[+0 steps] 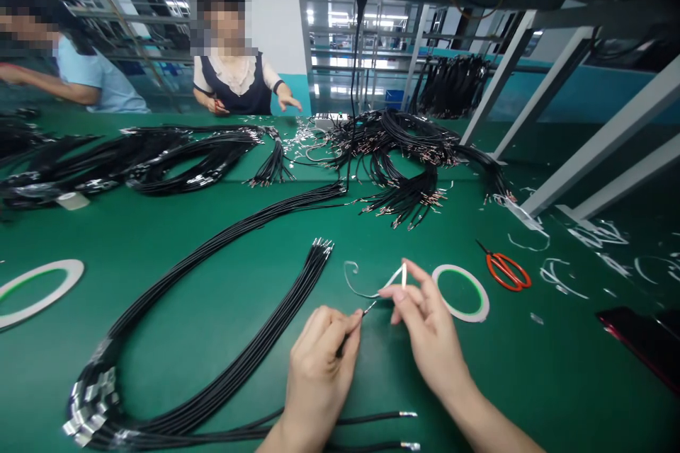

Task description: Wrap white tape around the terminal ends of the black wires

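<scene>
My left hand is closed in a pinch on the end of a black wire, whose metal tip pokes out towards my right hand. My right hand pinches a thin white strip of tape that curls away to the left just above the wire tip. The two hands sit close together over the green table. A long looped bundle of black wires lies just left of my left hand. Two more wire ends lie near my wrists.
A white tape ring lies right of my right hand, orange scissors beyond it. Another tape ring is at far left. Piles of black wires fill the back. Two people sit across the table. A dark phone lies at right.
</scene>
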`<act>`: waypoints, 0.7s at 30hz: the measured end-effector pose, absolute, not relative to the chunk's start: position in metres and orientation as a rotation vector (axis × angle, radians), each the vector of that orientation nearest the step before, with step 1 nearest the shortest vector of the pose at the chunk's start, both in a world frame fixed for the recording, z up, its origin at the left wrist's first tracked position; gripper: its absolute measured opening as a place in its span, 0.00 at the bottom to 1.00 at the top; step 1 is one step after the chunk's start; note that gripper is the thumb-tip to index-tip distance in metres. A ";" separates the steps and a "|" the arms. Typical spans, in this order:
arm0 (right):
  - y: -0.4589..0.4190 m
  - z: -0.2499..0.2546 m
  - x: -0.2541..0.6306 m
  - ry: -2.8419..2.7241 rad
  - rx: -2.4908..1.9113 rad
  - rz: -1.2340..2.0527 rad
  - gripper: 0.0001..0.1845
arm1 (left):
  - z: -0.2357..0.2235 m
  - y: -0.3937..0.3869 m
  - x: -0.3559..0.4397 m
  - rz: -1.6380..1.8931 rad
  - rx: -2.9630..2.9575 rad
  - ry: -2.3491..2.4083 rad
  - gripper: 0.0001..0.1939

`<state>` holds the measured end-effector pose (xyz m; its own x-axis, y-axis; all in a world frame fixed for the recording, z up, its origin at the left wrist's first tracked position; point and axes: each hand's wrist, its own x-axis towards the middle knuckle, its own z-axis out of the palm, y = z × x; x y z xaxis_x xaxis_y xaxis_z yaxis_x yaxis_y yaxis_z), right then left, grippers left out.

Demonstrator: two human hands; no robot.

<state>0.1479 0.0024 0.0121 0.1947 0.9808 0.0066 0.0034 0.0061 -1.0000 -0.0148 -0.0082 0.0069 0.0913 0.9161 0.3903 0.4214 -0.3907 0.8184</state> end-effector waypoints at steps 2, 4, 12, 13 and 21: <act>-0.006 0.012 0.132 -1.045 -1.204 1.163 0.28 | 0.003 -0.008 -0.014 1.274 1.962 1.304 0.09; -0.010 0.011 0.121 -0.990 -1.160 1.197 0.29 | 0.001 -0.008 -0.013 1.264 2.039 1.306 0.09; -0.006 0.002 0.120 -0.931 -1.149 1.229 0.30 | 0.006 -0.006 -0.010 1.065 1.513 1.354 0.07; -0.005 0.001 0.122 -0.943 -1.159 1.219 0.30 | 0.006 -0.006 -0.010 1.017 1.452 1.363 0.07; 0.010 -0.004 0.147 -0.854 -1.240 0.966 0.30 | 0.009 -0.007 -0.009 0.406 1.799 0.873 0.08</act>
